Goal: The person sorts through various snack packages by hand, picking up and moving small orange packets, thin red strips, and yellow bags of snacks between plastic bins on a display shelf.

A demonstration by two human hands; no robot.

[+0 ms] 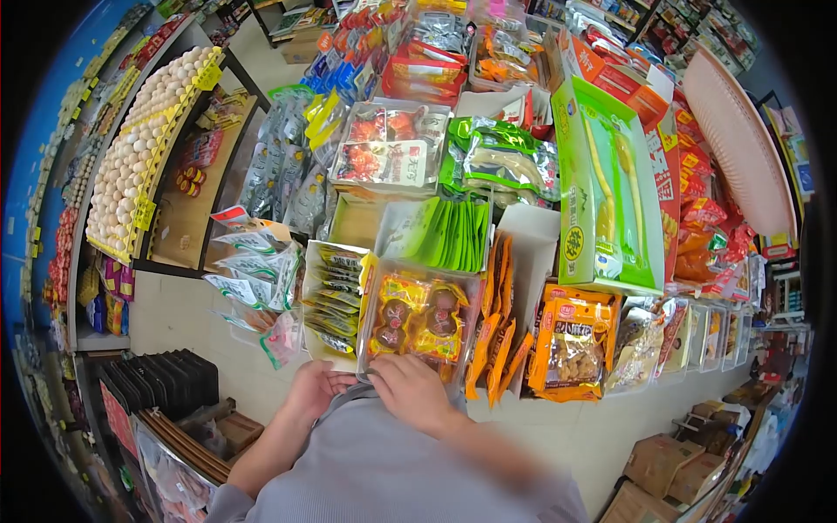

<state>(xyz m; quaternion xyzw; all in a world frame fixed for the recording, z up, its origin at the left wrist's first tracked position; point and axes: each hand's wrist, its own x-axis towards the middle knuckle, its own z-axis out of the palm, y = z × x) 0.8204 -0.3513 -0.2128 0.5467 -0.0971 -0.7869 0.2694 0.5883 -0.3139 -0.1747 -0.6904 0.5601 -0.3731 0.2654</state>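
Observation:
At the bottom centre, my left hand (pixel 317 389) is by the near edge of a white box (pixel 314 288) of small green-gold packets, its fingers bent and together. Close to its right, my right hand (pixel 408 390) lies palm down at the near edge of a clear tub (pixel 466 305) holding yellow packets (pixel 445 321) with round brown pieces. The fingers of my right hand are bent and pressed together. A strip of grey cloth (pixel 356 390) shows between both hands. What either hand holds, if anything, is too hidden to make out.
Behind are green packets (pixel 445 234), a bright green box (pixel 610 192) and a white box of red-printed packs (pixel 388 148). Orange packets (pixel 571 340) stand to the right. Egg trays (pixel 144 157) are at the left, a black rack (pixel 161 383) lower left, cardboard boxes (pixel 663 462) lower right.

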